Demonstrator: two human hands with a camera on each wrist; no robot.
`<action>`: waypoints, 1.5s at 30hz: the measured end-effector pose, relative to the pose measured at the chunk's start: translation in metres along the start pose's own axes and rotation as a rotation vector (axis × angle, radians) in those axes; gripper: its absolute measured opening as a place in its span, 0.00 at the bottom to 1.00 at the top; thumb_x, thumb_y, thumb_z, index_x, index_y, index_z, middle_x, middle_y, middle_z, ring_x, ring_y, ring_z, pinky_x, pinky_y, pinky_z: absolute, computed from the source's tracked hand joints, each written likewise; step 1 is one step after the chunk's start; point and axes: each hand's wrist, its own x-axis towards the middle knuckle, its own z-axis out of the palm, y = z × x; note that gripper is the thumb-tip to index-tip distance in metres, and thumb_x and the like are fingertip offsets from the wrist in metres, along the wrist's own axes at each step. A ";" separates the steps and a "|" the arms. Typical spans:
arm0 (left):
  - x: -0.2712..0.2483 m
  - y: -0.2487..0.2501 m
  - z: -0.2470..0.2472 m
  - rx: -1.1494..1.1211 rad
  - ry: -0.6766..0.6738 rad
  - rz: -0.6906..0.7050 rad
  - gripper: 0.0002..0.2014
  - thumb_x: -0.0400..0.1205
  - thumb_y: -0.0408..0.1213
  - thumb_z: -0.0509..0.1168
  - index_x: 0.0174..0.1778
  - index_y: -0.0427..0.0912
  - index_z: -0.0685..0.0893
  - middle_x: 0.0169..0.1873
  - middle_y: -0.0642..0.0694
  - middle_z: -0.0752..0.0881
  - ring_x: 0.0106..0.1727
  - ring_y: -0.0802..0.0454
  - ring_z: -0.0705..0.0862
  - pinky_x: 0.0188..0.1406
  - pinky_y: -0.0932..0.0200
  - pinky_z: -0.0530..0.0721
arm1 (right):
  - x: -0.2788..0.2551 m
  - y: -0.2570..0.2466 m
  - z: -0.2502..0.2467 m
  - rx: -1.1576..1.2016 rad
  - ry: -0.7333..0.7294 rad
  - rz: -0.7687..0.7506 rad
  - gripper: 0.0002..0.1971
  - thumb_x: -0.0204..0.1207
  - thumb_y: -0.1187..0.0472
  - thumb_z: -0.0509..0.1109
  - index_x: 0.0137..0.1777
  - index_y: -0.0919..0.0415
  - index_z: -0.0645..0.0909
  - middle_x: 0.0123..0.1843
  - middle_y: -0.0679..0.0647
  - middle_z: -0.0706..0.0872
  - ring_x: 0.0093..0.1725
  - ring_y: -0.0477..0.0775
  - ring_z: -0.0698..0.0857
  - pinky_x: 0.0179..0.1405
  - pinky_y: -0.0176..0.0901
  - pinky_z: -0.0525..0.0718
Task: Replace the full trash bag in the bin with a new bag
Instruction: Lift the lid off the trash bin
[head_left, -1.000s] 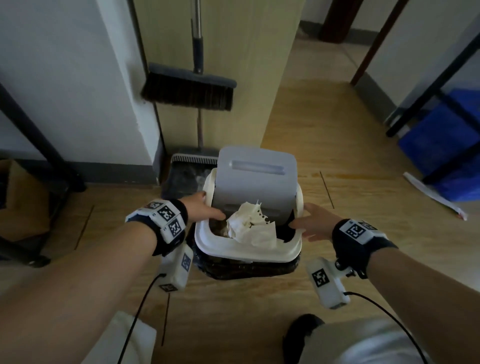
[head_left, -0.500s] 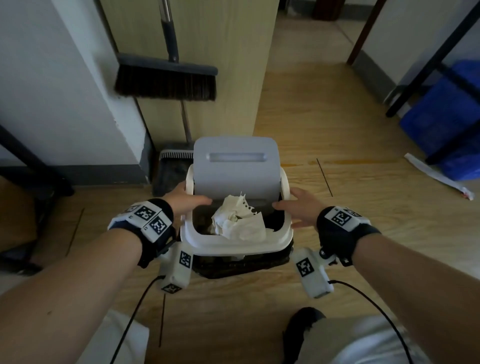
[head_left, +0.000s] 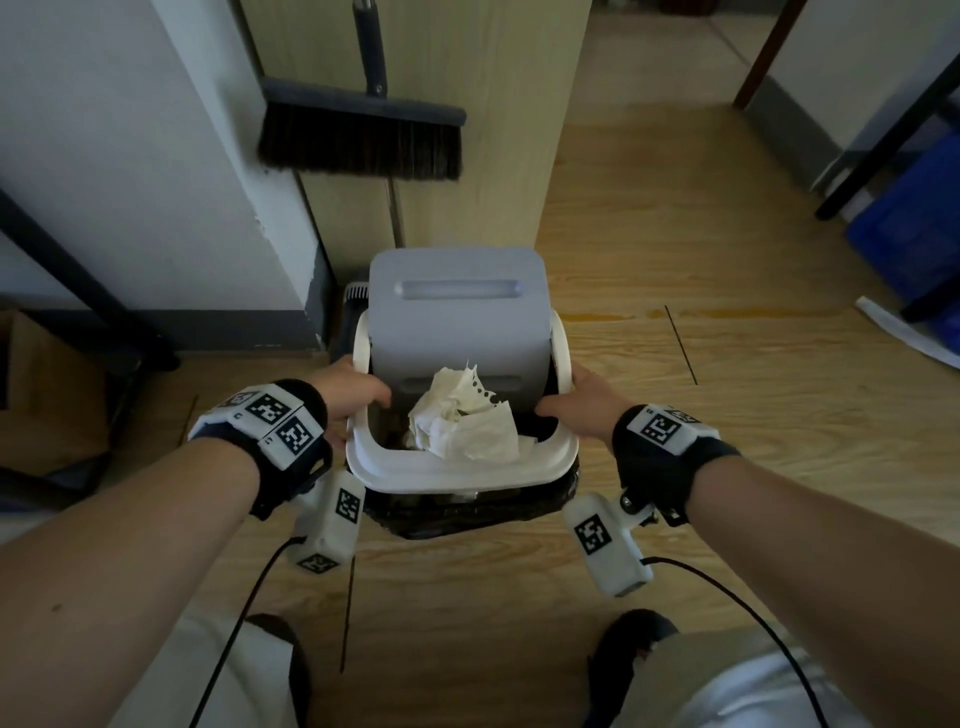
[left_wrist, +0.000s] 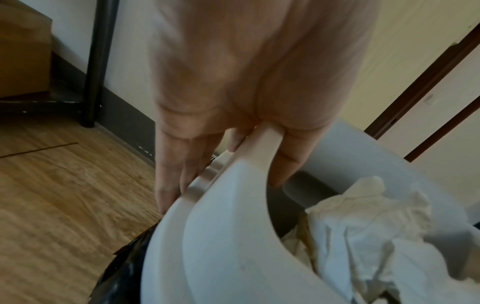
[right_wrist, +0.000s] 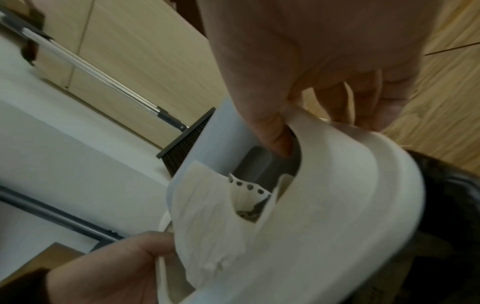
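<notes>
A small white bin (head_left: 457, 470) stands on the wooden floor with its grey lid (head_left: 457, 312) tipped up at the back. Crumpled white paper (head_left: 462, 421) fills the black trash bag (head_left: 467, 514), whose edge bulges out under the white rim ring (left_wrist: 207, 236) (right_wrist: 337, 195). My left hand (head_left: 353, 395) grips the rim ring on the left side, thumb inside and fingers outside (left_wrist: 168, 185). My right hand (head_left: 582, 400) grips the ring on the right side, thumb (right_wrist: 270, 127) hooked inside.
A broom (head_left: 363, 130) hangs against the wooden cabinet behind the bin, with a dustpan (head_left: 356, 293) below it. A black table leg (head_left: 88, 280) and a cardboard box (head_left: 47, 384) stand at the left. Blue bins (head_left: 914, 218) sit at the far right. My shoes (head_left: 628, 639) are near the bottom.
Both hands have closed in from beside the bin onto the rim ring and now grip it on either side. The view has moved closer over the bin.
</notes>
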 end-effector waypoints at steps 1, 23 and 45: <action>0.000 -0.001 -0.002 0.005 0.000 -0.003 0.21 0.77 0.31 0.64 0.68 0.40 0.73 0.55 0.35 0.82 0.47 0.41 0.82 0.46 0.44 0.85 | -0.001 -0.005 0.000 -0.006 -0.005 0.003 0.26 0.71 0.66 0.69 0.71 0.59 0.73 0.60 0.62 0.86 0.59 0.64 0.85 0.64 0.61 0.82; -0.015 -0.007 -0.010 -0.055 0.021 0.038 0.32 0.67 0.28 0.64 0.70 0.45 0.69 0.59 0.31 0.80 0.56 0.33 0.83 0.43 0.42 0.87 | -0.037 -0.045 0.002 0.078 0.422 -0.386 0.33 0.70 0.57 0.71 0.76 0.49 0.66 0.72 0.49 0.75 0.66 0.48 0.76 0.60 0.43 0.74; -0.003 -0.012 -0.005 0.004 -0.034 0.055 0.31 0.70 0.29 0.66 0.71 0.45 0.69 0.57 0.33 0.82 0.54 0.36 0.84 0.37 0.48 0.87 | -0.011 -0.025 0.039 -0.566 0.023 -0.324 0.05 0.67 0.61 0.79 0.40 0.55 0.85 0.41 0.46 0.83 0.44 0.48 0.82 0.43 0.37 0.78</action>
